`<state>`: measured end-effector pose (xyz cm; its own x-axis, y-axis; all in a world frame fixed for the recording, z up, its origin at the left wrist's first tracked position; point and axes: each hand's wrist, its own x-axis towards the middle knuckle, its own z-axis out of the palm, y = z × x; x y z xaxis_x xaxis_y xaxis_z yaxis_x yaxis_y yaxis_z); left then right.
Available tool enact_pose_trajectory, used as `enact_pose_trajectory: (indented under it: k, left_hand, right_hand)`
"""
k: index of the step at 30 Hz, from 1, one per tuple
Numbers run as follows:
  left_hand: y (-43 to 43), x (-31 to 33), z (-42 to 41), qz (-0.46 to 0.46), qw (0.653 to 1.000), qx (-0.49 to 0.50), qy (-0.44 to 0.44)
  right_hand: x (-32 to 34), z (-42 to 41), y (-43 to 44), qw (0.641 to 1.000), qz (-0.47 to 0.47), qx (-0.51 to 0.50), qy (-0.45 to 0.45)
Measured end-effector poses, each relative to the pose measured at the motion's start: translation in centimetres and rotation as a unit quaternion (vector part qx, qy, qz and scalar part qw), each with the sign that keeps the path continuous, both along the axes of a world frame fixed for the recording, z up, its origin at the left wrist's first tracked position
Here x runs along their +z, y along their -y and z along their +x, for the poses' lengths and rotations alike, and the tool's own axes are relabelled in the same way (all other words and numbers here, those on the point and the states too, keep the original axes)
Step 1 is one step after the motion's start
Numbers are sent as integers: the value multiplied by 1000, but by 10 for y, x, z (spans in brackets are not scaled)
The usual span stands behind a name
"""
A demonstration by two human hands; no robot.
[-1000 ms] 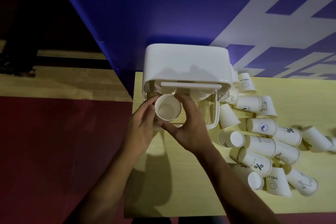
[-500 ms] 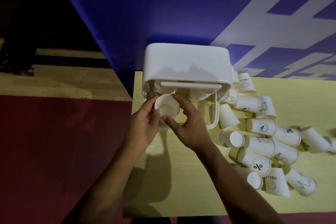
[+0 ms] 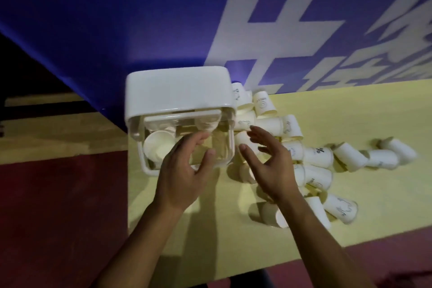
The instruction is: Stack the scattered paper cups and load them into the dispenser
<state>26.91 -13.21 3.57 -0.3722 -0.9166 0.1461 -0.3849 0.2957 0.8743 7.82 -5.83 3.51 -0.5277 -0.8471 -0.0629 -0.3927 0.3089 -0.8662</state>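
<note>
Both hands were seen empty, fingers loose and spread: left hand (image 3: pixel 184 170) over the white dispenser (image 3: pixel 177 91) set at the yellow table (image 3: pixel 233 241)'s left edge, one cup (image 3: pixel 159 147) loaded inside; right hand (image 3: pixel 268 163) above scattered cups (image 3: pixel 318 158) crowded rightward. Blue banner (image 3: pixel 117 18) behind, red floor (image 3: pixel 58 206) beside

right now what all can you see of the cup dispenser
The dispenser is a white, plastic-looking box with a rounded solid top and clear lower walls, at the far left corner of the yellow table, against the blue banner. A white paper cup, mouth toward the camera, sits in its left side. The left hand hovers open over the clear part; contact is unclear. Loose cups crowd its right side.
</note>
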Motion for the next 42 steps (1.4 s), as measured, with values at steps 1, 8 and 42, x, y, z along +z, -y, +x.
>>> enact_pose_trajectory:
  k: [1, 8, 42]
  left_hand:
    - [-4, 2, -25, 4, 1000, -28, 6]
    - [-53, 1, -214, 30, 979, -179, 94]
    - [-149, -61, -496, 74, 976, -168, 113]
  right_hand:
    - [4, -20, -14, 1000, 0, -23, -2]
    - [16, -156, -123, 988, 8, -151, 6]
    - [-136, -526, -220, 968, 232, -87, -50]
